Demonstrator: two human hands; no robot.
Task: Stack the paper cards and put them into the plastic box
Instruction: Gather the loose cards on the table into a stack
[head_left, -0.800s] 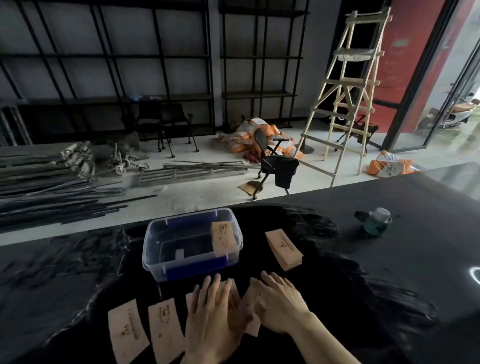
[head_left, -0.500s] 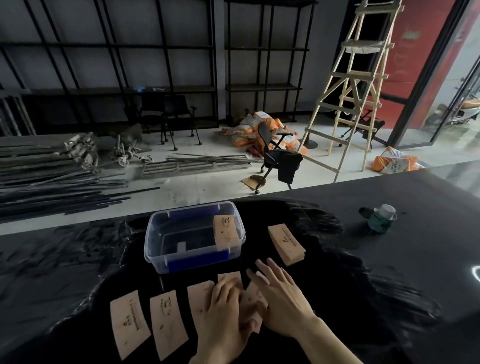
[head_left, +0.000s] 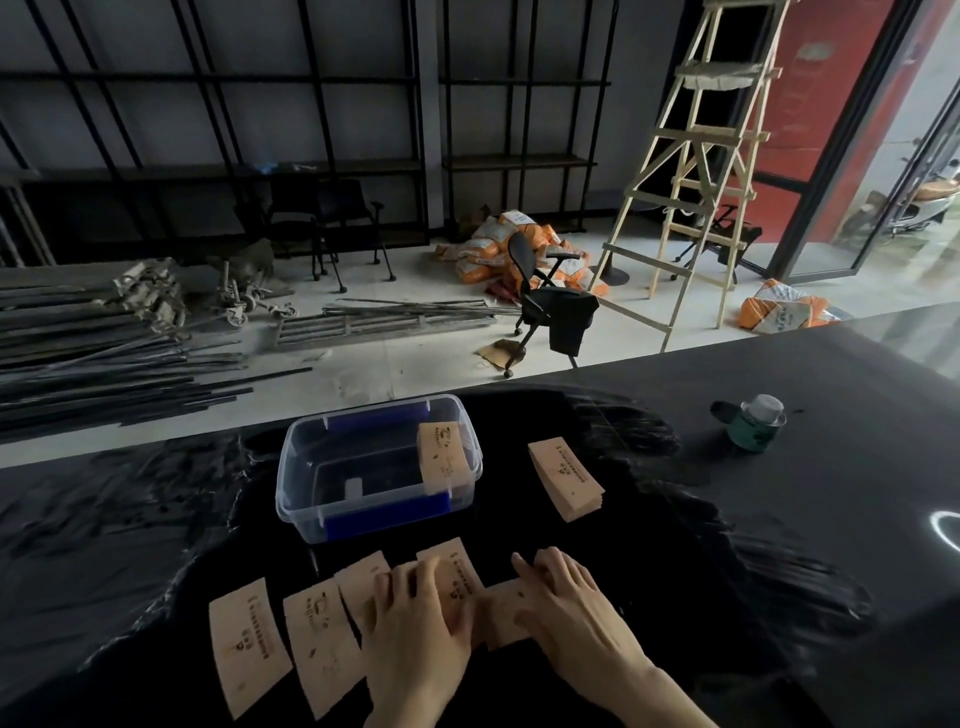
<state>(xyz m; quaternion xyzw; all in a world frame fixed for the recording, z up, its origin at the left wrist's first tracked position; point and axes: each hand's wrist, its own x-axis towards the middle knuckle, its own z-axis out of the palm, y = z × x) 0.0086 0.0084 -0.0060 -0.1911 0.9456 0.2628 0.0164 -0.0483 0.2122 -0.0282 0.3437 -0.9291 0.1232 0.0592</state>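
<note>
Paper cards (head_left: 451, 582) under both hands, fanned on the black tabletop (head_left: 779, 519).
Left hand (head_left: 415, 631) and right hand (head_left: 569, 608) lie flat, fingers spread, pressing overlapped cards. Loose cards extend left; a card stack (head_left: 566, 478) lies beyond the right hand. Plastic box (head_left: 374, 467) sits ahead, one card leaning inside.

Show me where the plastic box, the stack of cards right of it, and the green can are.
plastic box (head_left: 304, 470): head view, left wall.
stack of cards (head_left: 566, 478): head view, top card.
green can (head_left: 750, 428): head view, side.
</note>
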